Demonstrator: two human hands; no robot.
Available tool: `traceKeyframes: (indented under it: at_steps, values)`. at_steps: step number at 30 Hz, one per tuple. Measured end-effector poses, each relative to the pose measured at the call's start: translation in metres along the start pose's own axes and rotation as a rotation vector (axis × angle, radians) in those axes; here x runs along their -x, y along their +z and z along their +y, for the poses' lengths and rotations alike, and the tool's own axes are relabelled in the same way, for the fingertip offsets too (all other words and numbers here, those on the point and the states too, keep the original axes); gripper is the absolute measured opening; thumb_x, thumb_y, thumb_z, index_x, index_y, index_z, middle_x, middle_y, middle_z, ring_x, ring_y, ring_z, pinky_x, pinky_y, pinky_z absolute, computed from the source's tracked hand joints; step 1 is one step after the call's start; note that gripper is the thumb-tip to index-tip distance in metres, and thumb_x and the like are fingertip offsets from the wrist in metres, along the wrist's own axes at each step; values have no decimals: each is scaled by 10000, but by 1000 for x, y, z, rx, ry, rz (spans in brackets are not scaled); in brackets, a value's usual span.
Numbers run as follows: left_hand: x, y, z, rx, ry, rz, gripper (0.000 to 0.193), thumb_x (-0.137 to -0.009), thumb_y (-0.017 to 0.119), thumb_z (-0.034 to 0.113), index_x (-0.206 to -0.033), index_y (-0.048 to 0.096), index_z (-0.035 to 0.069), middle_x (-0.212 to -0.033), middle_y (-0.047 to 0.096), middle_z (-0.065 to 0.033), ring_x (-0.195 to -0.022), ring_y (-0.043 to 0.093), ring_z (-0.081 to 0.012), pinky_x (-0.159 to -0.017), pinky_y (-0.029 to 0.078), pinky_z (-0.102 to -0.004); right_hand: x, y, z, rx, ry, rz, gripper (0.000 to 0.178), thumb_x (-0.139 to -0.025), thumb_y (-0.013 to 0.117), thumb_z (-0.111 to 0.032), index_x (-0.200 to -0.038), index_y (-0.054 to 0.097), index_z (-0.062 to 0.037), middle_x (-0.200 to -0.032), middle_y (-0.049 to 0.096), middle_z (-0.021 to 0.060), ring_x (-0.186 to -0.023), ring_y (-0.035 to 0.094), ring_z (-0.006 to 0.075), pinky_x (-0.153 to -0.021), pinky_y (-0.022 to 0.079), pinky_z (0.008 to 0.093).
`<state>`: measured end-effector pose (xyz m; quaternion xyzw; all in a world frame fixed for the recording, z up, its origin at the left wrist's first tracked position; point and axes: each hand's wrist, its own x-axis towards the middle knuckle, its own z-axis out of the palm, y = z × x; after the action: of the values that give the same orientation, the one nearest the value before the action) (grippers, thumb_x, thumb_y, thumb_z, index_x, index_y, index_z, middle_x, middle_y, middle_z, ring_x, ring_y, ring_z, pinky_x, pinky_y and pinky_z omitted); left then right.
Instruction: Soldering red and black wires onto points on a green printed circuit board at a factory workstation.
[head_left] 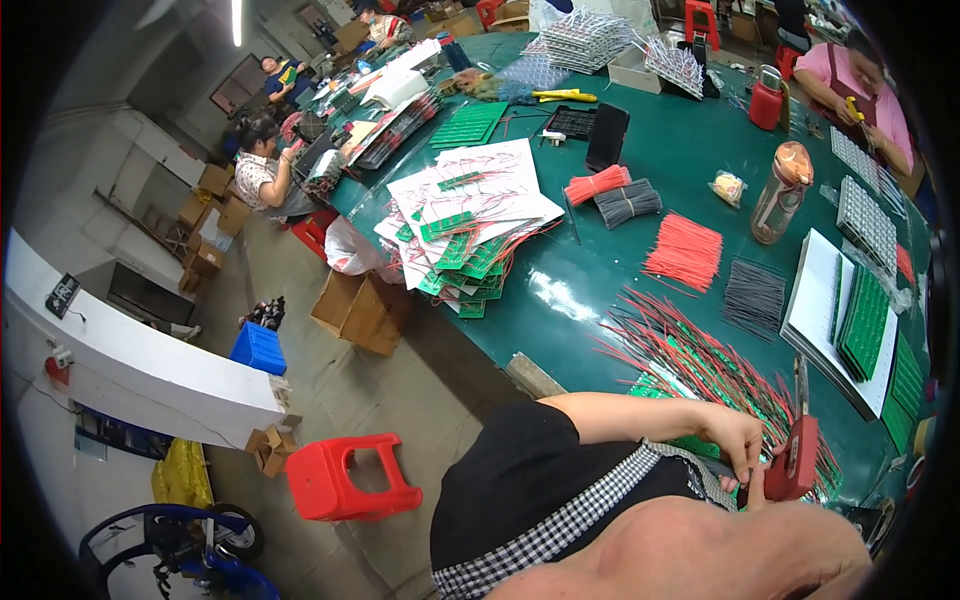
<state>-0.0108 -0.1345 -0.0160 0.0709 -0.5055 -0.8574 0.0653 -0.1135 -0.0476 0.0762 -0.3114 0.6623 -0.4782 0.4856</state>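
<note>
My left hand (735, 437) is closed, its fingertips pinched downward in front of my apron. What it grips is too small to make out. Right against it is my right hand (756, 488), with a thumb raised beside the left fingertips; most of this hand is hidden behind its own forearm. Next to both hands stands a red block-shaped device (796, 462) with a metal bar rising from it. Beyond my left hand lies a heap of red and black wires (715, 365) on green circuit boards (655, 382).
Ahead lie bundles of red wires (685, 252) and black wires (754, 297). A white stack with green board panels (866, 325) is to the right. A bottle (782, 192) and wired boards on paper (470, 225) stand farther off. A red stool (350, 480) is at left; people work around the table.
</note>
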Motion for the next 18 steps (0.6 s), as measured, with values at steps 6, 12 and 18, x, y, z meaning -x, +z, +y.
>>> traceKeyframes:
  at_steps: [6,12,18]
  values:
    - [-3,5,2,-3,-18,-6,113,-785,607,9,-812,604,-100,-711,641,-175,-626,649,-204,-571,541,-278,10,3,-15,20,19,6,395,-834,512,41,-1188,344,-4,-765,496,41,-648,514,102,-586,422,220]
    - [-5,6,-1,19,-7,15,105,-791,594,-4,-833,576,-97,-716,641,-171,-624,647,-198,-576,542,-280,13,7,-25,44,39,16,392,-835,512,37,-1188,345,-5,-767,497,41,-653,515,102,-592,422,219]
    - [-6,4,0,-44,12,3,122,-807,574,9,-841,569,-109,-725,640,-175,-636,648,-203,-583,543,-286,13,10,-33,72,59,27,389,-837,512,33,-1188,347,-5,-768,499,40,-659,515,102,-598,421,218]
